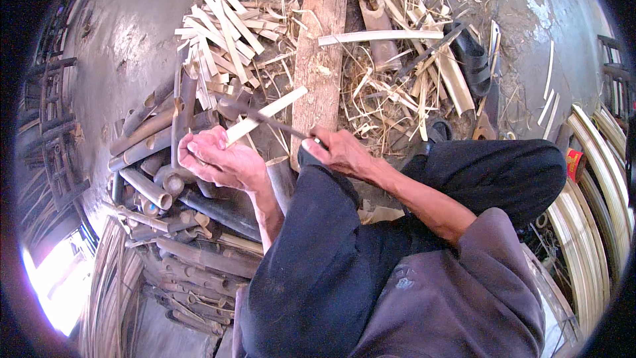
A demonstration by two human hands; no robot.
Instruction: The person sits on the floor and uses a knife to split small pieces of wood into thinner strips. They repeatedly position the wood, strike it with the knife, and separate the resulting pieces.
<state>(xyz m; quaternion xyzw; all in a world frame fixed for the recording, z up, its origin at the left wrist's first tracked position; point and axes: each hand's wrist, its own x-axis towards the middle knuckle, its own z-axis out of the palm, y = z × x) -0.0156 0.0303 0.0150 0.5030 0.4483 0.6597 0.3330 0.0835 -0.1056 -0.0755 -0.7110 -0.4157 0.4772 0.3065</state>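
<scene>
My left hand (224,160) is closed around the lower end of a pale, flat bamboo strip (283,104), which slants up and to the right. In my right hand (343,154) is the handle of a knife, just above my bent knee. Its dark, narrow blade (271,121) reaches left and crosses over the strip close to my left fingers. Whether the edge touches the strip, I cannot tell. Behind the strip's tip lies a worn wooden board (320,59) with small shavings on it.
Many cut bamboo strips (222,26) are heaped at the far left. Bamboo tubes (149,139) pile up beside my left arm. Shavings (387,103), a split bamboo piece (376,16) and a black sandal (472,59) lie beyond my right hand. Long bundled slats (583,238) curve along the right.
</scene>
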